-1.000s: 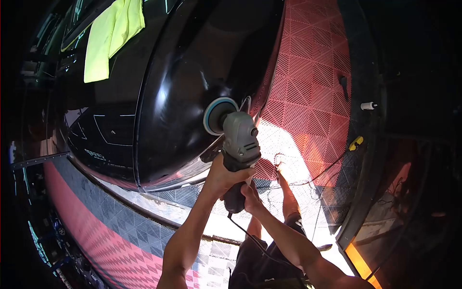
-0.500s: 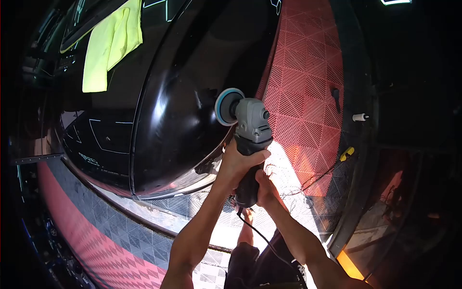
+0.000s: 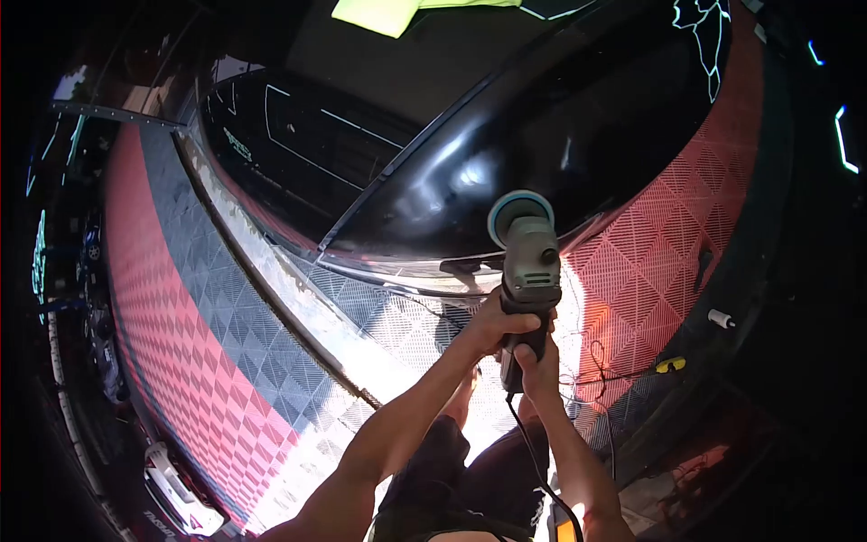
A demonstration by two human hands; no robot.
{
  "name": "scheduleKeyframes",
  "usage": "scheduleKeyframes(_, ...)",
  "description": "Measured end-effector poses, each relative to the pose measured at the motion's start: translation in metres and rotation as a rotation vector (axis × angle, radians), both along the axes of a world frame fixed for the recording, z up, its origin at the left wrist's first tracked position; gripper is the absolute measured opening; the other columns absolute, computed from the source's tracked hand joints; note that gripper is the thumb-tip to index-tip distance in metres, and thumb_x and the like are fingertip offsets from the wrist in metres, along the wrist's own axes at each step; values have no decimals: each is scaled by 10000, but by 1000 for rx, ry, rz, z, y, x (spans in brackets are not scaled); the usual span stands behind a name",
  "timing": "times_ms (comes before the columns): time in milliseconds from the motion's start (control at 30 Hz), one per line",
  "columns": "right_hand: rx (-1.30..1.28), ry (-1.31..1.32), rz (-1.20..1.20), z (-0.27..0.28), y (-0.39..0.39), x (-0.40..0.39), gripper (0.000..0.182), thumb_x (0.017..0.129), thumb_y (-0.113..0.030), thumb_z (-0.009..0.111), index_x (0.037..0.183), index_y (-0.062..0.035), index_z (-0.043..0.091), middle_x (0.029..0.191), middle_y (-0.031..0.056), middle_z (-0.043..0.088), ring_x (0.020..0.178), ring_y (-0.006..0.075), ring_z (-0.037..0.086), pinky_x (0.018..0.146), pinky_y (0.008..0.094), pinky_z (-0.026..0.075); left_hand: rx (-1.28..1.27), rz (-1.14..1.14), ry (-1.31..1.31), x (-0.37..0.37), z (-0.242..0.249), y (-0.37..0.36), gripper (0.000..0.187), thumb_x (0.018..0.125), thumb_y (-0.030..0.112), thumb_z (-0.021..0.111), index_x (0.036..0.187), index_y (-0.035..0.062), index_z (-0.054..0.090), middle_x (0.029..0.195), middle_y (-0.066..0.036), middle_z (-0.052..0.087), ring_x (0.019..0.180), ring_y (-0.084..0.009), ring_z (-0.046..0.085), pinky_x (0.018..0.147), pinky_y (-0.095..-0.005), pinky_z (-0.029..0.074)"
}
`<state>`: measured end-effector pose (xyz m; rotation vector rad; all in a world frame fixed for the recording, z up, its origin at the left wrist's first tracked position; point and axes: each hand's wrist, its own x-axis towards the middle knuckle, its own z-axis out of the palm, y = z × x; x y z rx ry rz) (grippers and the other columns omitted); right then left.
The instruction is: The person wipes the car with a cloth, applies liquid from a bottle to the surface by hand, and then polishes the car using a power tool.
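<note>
Both my hands are closed around a corded car polisher (image 3: 533,257) with a grey head and black body. My left hand (image 3: 498,323) wraps the body just behind the head. Lower down, my right hand (image 3: 542,370) grips the rear handle, where the black cord (image 3: 528,443) leaves it. The round pad (image 3: 521,215), dark with a light blue rim, overlaps the lower edge of a glossy black car panel (image 3: 542,135). Bright light reflections lie on the panel to the left of the pad.
A yellow-green cloth (image 3: 384,14) lies on the car at the top. Red and grey grid tiles (image 3: 650,244) cover the floor. To the right lie a small white cylinder (image 3: 721,318), a yellow object (image 3: 670,365) and loose cable. A white car front (image 3: 181,492) shows at lower left.
The view has swung, so the car and cloth sit farther up and right. The polisher appears lower and to the right, at the panel's lower edge. Both hands keep their grip.
</note>
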<state>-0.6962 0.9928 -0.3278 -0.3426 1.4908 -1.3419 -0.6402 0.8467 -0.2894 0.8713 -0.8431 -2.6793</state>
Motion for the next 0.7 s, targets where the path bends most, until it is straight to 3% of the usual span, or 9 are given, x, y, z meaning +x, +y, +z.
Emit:
scheduleKeyframes(133,56,269,208,19,-12,8,1014,762,-626,671,1403,70,307,1248,217,541,1135,278,571,964,345,440,168,165,187,37,-24,10,635,631,148,814,1183,-5,540,1039,-118,635,917,-206,635,851,-342,521)
scheduleKeyframes(167,-144,123,-13,35,-17,15,987,755,-627,677,1385,60,353,1201,218,580,1116,295,591,965,357,440,96,290,149,36,-38,30,693,633,164,816,1232,2,508,1130,-133,605,980,-223,624,878,-361,515)
scheduleKeyframes(200,-53,226,187,24,-28,13,926,750,-588,708,1350,50,407,1167,201,609,1089,300,611,937,371,462,81,240,272,65,-80,17,717,653,228,807,1253,13,479,1173,-125,579,1052,-242,600,896,-373,513)
scheduleKeyframes(267,170,354,305,49,-37,20,788,720,-537,751,1184,49,502,967,219,665,936,374,667,786,396,524,58,186,383,63,-22,-2,692,698,362,789,1218,33,473,1045,-103,581,1026,-236,597,868,-379,526)
scheduleKeyframes(300,9,398,208,49,-43,26,785,706,-562,750,1140,50,517,882,242,664,876,393,672,748,396,527,47,216,348,65,-10,-4,686,710,402,784,1205,40,476,1015,-111,576,949,-236,608,840,-373,533)
scheduleKeyframes(400,69,326,335,55,-59,30,834,695,-590,748,1173,48,506,965,263,658,941,374,667,820,407,519,-100,273,391,72,-15,-21,726,716,435,775,1238,49,451,994,-124,572,912,-257,607,819,-362,537)
scheduleKeyframes(567,47,390,211,50,-56,22,857,705,-519,778,1209,103,471,933,247,660,912,343,679,823,386,522,-72,169,398,49,-8,-26,677,729,383,760,1226,34,463,985,-137,583,919,-252,625,807,-356,547)
scheduleKeyframes(633,108,234,183,53,-46,8,933,727,-597,728,1298,78,431,1013,213,658,924,276,666,820,359,518,14,103,374,32,-11,-20,602,731,345,756,1166,0,522,1005,-135,610,916,-236,637,790,-338,550)
scheduleKeyframes(700,177,326,125,26,-28,3,922,722,-543,753,1346,42,408,1080,239,635,1013,265,645,872,352,501,23,-28,315,20,-24,-17,636,713,320,774,1201,13,506,1060,-122,601,974,-232,616,835,-353,536)
